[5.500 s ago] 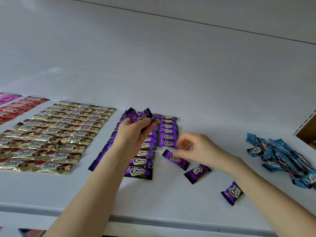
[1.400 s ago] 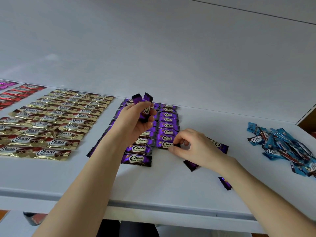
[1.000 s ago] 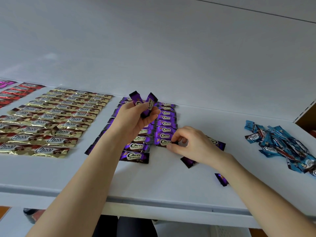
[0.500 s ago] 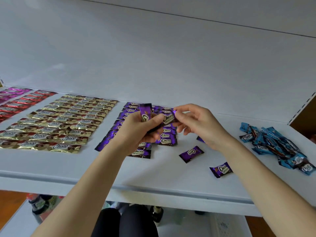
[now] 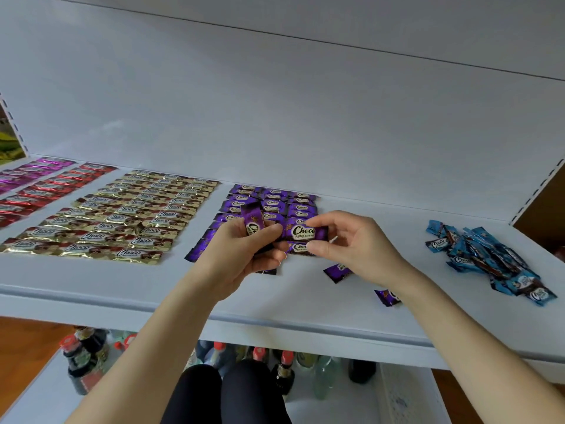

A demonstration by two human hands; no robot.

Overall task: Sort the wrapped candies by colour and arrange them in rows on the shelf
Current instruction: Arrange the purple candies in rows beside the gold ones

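My left hand (image 5: 244, 252) grips a small bunch of purple candies (image 5: 253, 220) that stick up above its thumb. Just to the right, my right hand (image 5: 351, 243) pinches one purple candy (image 5: 302, 232) between thumb and forefinger, label up, touching the left hand's fingertips. Both hands hover over the purple rows (image 5: 275, 200) laid on the white shelf (image 5: 305, 301). Two loose purple candies lie on the shelf by my right wrist, one (image 5: 337, 272) near the palm and one (image 5: 386, 296) partly hidden under the forearm.
Gold rows (image 5: 122, 218), red rows (image 5: 46, 191) and pink rows (image 5: 27, 171) fill the shelf's left side. A loose heap of blue candies (image 5: 486, 260) lies at the right. Below the shelf edge stand several bottles (image 5: 82, 359).
My right hand lifted from the shelf to my left hand and drew one purple candy out of the bunch. The camera tilted down, showing the bottles below.
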